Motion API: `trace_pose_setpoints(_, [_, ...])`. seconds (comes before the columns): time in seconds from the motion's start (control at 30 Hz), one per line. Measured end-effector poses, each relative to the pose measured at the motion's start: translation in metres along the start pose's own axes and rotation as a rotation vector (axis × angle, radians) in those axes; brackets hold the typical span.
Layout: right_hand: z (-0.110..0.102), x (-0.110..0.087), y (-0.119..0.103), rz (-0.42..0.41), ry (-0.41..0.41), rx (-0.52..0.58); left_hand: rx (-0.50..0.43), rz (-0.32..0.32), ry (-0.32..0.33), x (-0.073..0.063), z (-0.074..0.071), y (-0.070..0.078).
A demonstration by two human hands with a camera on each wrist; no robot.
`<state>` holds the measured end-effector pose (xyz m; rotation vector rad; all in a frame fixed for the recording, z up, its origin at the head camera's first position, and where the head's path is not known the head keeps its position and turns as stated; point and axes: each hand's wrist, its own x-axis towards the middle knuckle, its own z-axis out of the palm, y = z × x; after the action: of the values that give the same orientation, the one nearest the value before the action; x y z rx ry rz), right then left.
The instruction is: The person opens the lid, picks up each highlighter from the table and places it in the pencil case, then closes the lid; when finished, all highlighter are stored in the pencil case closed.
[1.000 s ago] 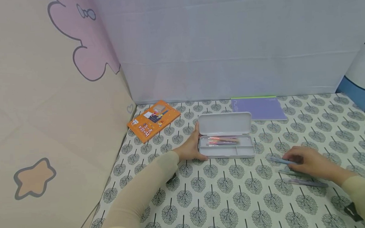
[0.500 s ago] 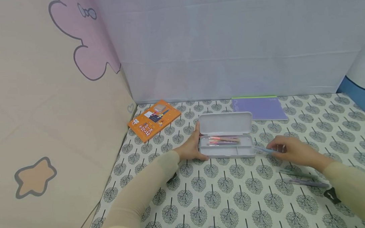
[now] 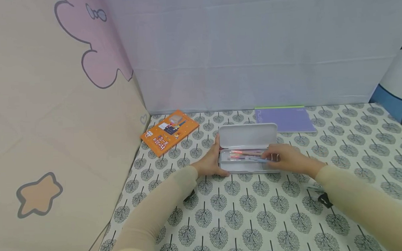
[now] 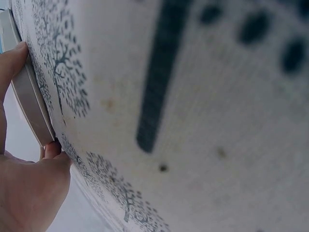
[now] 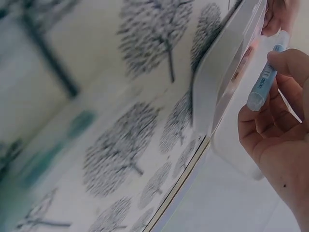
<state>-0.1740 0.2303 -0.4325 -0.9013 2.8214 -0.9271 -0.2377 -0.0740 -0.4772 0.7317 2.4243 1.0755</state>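
Right hand [image 3: 286,160] pinching light-blue pen [image 5: 266,77] over white pencil case [image 3: 239,167], right of frame center.
Left hand [image 3: 209,163], spread wide, gripping case's left end; other pens [image 3: 248,153] lying inside.

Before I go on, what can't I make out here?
Right part of the pencil case: head view, behind the right hand.
Exact count of pens inside it: head view, small, overlapping.
Rest of the pale pen on the cloth: head view, behind the right sleeve.
Green streak on the cloth: right wrist view, too blurred to identify.
Most of the case: left wrist view, past the picture's left edge, partly behind the left hand.
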Motion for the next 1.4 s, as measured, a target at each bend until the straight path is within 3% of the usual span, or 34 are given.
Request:
trace_pose_setpoints(0.13, [0.007, 0.015, -0.008, 0.024, -0.059, 0.042, -0.005, 0.006, -0.001, 0.001, 0.000, -0.001])
trace_pose_setpoints(0.27, [0.014, 0.028, -0.014, -0.011, -0.077, 0.054, -0.020, 0.010, -0.001, 0.000, 0.000, -0.001])
trace_pose_setpoints(0.77, [0.038, 0.054, -0.033, -0.044, -0.133, -0.001, -0.014, 0.027, 0.009, 0.000, 0.001, -0.002])
trace_pose_setpoints(1.2, [0.048, 0.058, -0.030, -0.074, -0.097, -0.071, -0.004, 0.031, 0.010, 0.001, 0.001, -0.003])
trace_pose_setpoints(1.4, [0.042, 0.047, -0.027, -0.042, -0.089, -0.001, -0.002, 0.045, 0.012, 0.001, 0.000, -0.002])
